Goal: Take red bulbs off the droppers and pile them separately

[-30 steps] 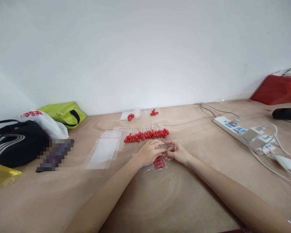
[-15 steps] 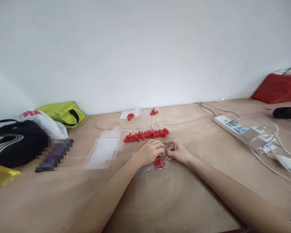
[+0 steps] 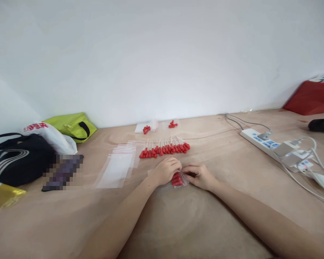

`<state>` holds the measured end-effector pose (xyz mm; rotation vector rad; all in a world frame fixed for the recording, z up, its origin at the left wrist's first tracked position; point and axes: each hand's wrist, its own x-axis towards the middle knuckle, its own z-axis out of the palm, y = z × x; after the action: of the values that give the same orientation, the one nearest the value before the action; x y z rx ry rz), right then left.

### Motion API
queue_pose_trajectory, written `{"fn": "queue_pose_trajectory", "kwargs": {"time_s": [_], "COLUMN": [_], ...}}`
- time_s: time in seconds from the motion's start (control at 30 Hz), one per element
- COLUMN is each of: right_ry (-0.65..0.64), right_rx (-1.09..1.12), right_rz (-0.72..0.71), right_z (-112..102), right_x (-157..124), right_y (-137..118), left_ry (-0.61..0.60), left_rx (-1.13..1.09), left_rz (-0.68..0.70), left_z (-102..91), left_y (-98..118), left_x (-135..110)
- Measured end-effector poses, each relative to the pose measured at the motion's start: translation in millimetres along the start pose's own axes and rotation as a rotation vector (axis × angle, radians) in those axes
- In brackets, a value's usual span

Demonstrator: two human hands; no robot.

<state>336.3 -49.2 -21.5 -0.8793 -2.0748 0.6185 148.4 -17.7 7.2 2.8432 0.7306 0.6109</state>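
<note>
On bare plywood table [image 3: 178, 223], near centre: left hand [image 3: 166, 171] and right hand [image 3: 199, 176] side by side, both down on small clear bag [image 3: 179, 178] filled with red-capped pieces. Left hand curled, fingers folded over bag's left part, pressing or pinching it; exact hold hidden under knuckles. Right hand also curled narrow, fingertips on bag's right edge. Bag flat on wood between both hands, red caps visible in gap.

At 12 o'clock from hands, just beyond: row of red-capped droppers [image 3: 164, 148], laid side by side, caps towards hands, clear stems pointing at wall. Further at 12 o'clock, close to wall: two small filled bags [image 3: 158, 126] with red contents.

At 10 o'clock from hands: stack of empty zip bags [image 3: 116, 167], lying flat, apart from left hand. Far out at 9 o'clock: black bag [image 3: 16, 162], white plastic bag [image 3: 54, 138] with red print, lime-green pouch [image 3: 71, 126] against wall, a blurred dark item beside black bag, gold packet [image 3: 2, 196] at table edge.

At 3 o'clock, well apart from right hand: white power strip [image 3: 261, 142] with plugs and white cables [image 3: 307, 169]. Beyond, at 2 o'clock by wall: red box [image 3: 310, 99]; dark object [image 3: 322, 125] at right edge, unidentifiable.
</note>
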Motion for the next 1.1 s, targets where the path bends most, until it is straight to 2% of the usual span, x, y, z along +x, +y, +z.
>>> {"fn": "queue_pose_trajectory", "kwargs": {"time_s": [0.13,0.27,0.4,0.6,0.77,0.83,0.9,1.03,1.1], "right_ry": [0.057,0.089,0.094,0.021,-0.079,-0.115,-0.156,-0.212,-0.216], "right_rx": [-0.386,-0.610,-0.698,-0.761,-0.714,-0.655,-0.554,-0.257,-0.148], "right_rz": [-0.267,-0.424,-0.493,-0.561,-0.592,-0.535,-0.427,-0.187,-0.097], "right_z": [2.7,1.8,-0.7,-2.0,-4.1,-6.8,-11.4,-21.1,-22.0], "right_x": [3.7,6.5,6.2,8.2,10.1,9.6,8.5,6.2,6.3], "right_y": [3.9,3.7,0.4,0.5,3.6,3.7,3.0,1.3,1.2], "left_ry": [-0.003,-0.029,-0.028,-0.010,-0.022,-0.037,-0.031,-0.005,-0.056], "left_rx": [0.036,0.141,0.210,0.275,0.245,0.198,0.147,0.044,-0.015], "left_rz": [0.009,0.093,0.192,0.354,0.377,0.341,0.245,-0.117,-0.255], "left_z": [-4.7,-9.0,-6.3,2.9,2.8,-1.1,-6.6,-16.3,-19.4], "left_y": [0.5,0.2,-3.9,-7.1,-9.3,-8.2,-3.1,17.7,27.8], "left_x": [-0.1,1.2,1.7,0.8,2.8,2.1,-3.1,-32.7,-52.2]}}
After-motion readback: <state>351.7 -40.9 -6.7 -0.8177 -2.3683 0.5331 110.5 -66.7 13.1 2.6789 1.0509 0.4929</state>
